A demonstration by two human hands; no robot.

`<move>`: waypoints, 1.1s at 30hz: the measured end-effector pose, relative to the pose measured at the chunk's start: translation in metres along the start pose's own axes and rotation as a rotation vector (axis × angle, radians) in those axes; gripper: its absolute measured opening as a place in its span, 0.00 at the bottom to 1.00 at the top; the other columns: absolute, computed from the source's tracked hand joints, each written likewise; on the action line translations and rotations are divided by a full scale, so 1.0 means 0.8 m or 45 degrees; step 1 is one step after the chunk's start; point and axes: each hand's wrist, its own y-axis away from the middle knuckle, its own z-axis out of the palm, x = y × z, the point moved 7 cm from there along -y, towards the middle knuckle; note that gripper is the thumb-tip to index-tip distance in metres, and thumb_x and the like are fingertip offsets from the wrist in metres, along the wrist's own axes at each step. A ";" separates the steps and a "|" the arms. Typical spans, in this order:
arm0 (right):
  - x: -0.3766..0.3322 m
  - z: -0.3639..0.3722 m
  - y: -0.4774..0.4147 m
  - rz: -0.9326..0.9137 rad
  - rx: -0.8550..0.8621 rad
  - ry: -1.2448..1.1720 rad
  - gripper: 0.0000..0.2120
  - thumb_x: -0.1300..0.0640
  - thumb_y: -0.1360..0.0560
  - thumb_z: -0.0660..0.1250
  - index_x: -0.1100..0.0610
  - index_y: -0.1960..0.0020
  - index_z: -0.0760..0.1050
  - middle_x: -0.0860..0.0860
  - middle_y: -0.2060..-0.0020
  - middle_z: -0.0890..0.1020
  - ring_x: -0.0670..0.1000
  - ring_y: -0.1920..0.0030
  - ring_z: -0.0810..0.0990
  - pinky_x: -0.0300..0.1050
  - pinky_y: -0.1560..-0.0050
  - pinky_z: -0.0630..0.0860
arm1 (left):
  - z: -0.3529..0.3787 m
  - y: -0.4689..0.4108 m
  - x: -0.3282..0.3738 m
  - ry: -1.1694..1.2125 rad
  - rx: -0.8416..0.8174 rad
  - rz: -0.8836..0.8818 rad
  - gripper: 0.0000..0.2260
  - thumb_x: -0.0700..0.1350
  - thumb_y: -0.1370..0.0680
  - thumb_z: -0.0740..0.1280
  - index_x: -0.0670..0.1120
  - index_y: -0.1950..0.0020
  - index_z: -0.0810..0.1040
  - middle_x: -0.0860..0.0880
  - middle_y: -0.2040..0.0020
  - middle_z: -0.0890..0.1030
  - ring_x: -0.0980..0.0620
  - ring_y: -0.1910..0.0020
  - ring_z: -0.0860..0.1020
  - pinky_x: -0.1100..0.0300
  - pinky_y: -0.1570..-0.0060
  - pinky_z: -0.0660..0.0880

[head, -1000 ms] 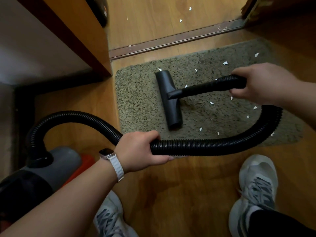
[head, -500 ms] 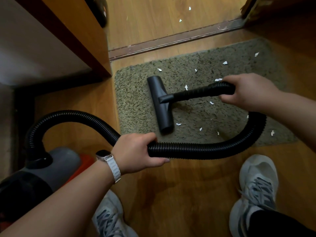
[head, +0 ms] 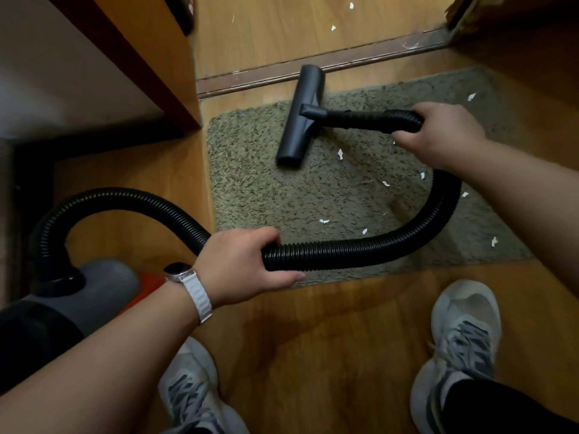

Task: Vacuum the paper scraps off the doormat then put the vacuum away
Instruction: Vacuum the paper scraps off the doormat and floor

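Observation:
A grey-green doormat (head: 313, 195) lies on the wood floor with several white paper scraps (head: 340, 154) scattered over its right half. The black floor nozzle (head: 300, 117) lies across the mat's far left part, its far end past the mat's edge near the door threshold. My right hand (head: 438, 133) grips the hose end just behind the nozzle. My left hand (head: 241, 264) grips the black ribbed hose (head: 360, 249) at the mat's near edge. The hose loops left to the grey and orange vacuum body (head: 78, 292) at the lower left.
A wooden cabinet corner (head: 175, 89) stands left of the mat. The door threshold strip (head: 344, 61) runs behind the mat, with more scraps (head: 333, 27) on the floor beyond. My two grey sneakers (head: 463, 333) stand just in front of the mat.
The nozzle has slid away from me toward the threshold, from the mat's middle to its far edge. Both hands moved with it. Scraps near the far left of the mat are gone.

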 end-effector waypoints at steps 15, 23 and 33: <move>-0.032 0.002 0.012 -0.098 -0.021 0.130 0.13 0.43 0.26 0.67 0.49 0.47 0.75 0.51 0.61 0.78 0.56 0.59 0.77 0.45 0.65 0.70 | 0.007 0.009 -0.017 0.005 -0.036 -0.017 0.30 0.78 0.37 0.55 0.54 0.58 0.75 0.58 0.72 0.72 0.57 0.71 0.74 0.58 0.69 0.72; -0.011 -0.001 0.025 -0.079 -0.026 0.089 0.14 0.43 0.26 0.67 0.50 0.46 0.77 0.52 0.61 0.78 0.57 0.58 0.77 0.46 0.64 0.69 | 0.007 0.002 -0.013 0.014 -0.016 0.007 0.29 0.78 0.36 0.57 0.54 0.58 0.75 0.57 0.70 0.74 0.56 0.70 0.74 0.58 0.69 0.73; 0.024 -0.020 0.089 -0.172 -0.095 0.188 0.10 0.44 0.26 0.68 0.46 0.48 0.75 0.48 0.63 0.77 0.55 0.61 0.76 0.44 0.68 0.67 | 0.013 0.003 0.003 -0.009 0.003 0.101 0.30 0.78 0.36 0.56 0.53 0.57 0.76 0.56 0.70 0.76 0.55 0.70 0.77 0.55 0.69 0.76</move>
